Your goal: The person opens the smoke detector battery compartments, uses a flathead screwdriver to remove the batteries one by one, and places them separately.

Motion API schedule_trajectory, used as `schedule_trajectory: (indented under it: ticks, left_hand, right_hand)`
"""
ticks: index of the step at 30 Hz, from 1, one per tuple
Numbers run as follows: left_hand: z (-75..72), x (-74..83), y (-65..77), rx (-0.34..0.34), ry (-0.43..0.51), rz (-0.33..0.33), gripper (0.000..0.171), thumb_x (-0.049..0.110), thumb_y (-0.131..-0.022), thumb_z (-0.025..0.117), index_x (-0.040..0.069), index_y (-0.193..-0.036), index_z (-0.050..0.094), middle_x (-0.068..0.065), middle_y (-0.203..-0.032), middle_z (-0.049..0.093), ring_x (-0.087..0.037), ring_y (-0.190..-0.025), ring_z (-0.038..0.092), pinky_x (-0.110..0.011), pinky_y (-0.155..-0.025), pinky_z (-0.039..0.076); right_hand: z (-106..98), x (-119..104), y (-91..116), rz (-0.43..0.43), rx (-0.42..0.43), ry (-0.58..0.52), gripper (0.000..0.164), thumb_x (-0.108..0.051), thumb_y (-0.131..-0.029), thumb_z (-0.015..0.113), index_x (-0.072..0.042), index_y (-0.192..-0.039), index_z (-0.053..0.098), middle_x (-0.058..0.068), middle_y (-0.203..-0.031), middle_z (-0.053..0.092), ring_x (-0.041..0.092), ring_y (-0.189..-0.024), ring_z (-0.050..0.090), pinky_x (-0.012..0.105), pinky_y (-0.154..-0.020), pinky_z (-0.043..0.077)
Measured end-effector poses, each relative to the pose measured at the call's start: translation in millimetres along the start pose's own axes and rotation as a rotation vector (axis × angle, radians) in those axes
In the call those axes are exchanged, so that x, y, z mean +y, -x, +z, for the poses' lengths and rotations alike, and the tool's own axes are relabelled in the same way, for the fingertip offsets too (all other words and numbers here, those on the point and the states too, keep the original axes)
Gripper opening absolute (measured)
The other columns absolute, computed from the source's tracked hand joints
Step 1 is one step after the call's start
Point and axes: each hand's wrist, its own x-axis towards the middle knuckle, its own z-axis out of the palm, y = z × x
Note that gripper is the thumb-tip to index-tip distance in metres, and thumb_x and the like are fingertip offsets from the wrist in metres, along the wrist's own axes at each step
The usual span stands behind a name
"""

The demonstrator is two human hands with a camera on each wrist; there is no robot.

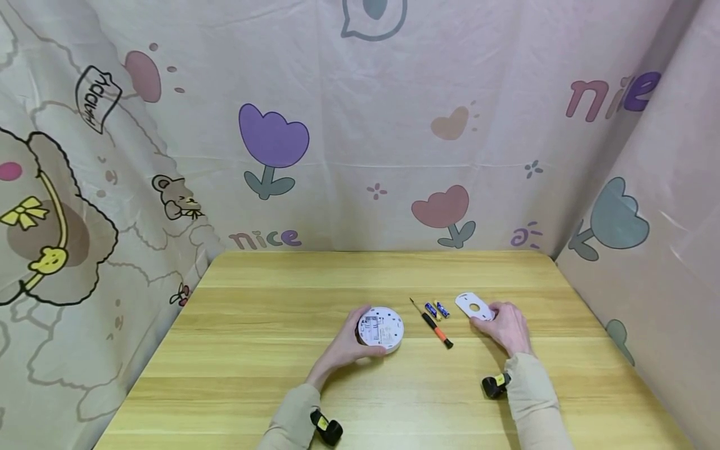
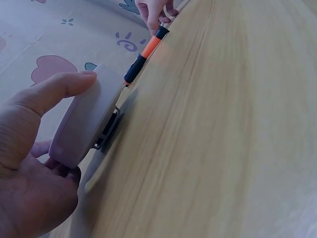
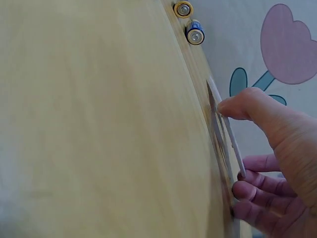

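My left hand (image 1: 344, 345) grips a round white device (image 1: 388, 328), which resembles a smoke alarm, with thumb and fingers on opposite sides of its rim. Its printed label and small holes face up in the head view. Seen from the left wrist, the device (image 2: 81, 119) has a small open bracket beneath it, close to the tabletop. My right hand (image 1: 510, 329) pinches a flat white mounting plate (image 1: 464, 302) with a round central hole. In the right wrist view the thin plate (image 3: 231, 136) lies just over the wood, thumb on its upper face and fingertips at the near edge.
Between the hands lie an orange-and-black screwdriver (image 1: 439, 332) and two blue batteries, one battery (image 1: 430, 310) left of the other battery (image 1: 443, 309). The wooden table (image 1: 281, 312) meets a patterned curtain (image 1: 349, 206) at its back edge, with more curtain on both sides.
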Motion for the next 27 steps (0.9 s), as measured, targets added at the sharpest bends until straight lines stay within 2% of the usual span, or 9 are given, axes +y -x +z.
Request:
schedule_trajectory:
  ticks: [8,15,21,27]
  left_hand:
    - [-0.1,0.5,0.4,0.002,0.003,-0.005,0.109,0.020,-0.070,0.090,0.004,-0.157,0.027,-0.023,-0.155,0.036,-0.045,-0.140,0.041,-0.068,-0.119,0.028]
    - [-0.6,-1.4,-0.2,0.001,0.019,-0.009,0.109,0.018,-0.069,0.091,0.004,-0.157,0.027,-0.023,-0.157,0.035,-0.046,-0.142,0.038,-0.069,-0.120,0.024]
    - [-1.0,-1.9,0.1,-0.006,0.031,-0.003,0.109,0.016,-0.070,0.090,0.002,-0.157,0.026,-0.025,-0.157,0.036,-0.047,-0.143,0.037,-0.068,-0.121,0.024]
    - [-1.1,-1.3,0.1,-0.010,0.054,-0.014,0.110,0.015,-0.070,0.090,0.002,-0.157,0.025,-0.026,-0.158,0.035,-0.047,-0.146,0.034,-0.066,-0.123,0.021]
  right_hand:
    - [0.1,-4.1,-0.7,-0.094,0.109,-0.012,0.056,-0.028,-0.074,0.086,0.012,-0.110,0.069,0.027,-0.096,0.069,0.030,-0.080,0.062,0.032,-0.065,0.048]
    - [-1.8,-13.7,0.5,-0.111,0.090,-0.037,0.057,-0.027,-0.075,0.085,0.011,-0.114,0.068,0.027,-0.100,0.069,0.035,-0.090,0.063,0.045,-0.076,0.052]
    - [0.7,-29.5,0.9,-0.141,0.033,-0.083,0.061,-0.027,-0.075,0.086,0.011,-0.118,0.065,0.026,-0.103,0.066,0.029,-0.084,0.065,0.029,-0.066,0.055]
    - [10.8,-48.6,3.0,-0.233,0.009,-0.155,0.056,-0.023,-0.072,0.089,0.009,-0.113,0.068,0.021,-0.103,0.066,0.025,-0.082,0.067,0.022,-0.064,0.057]
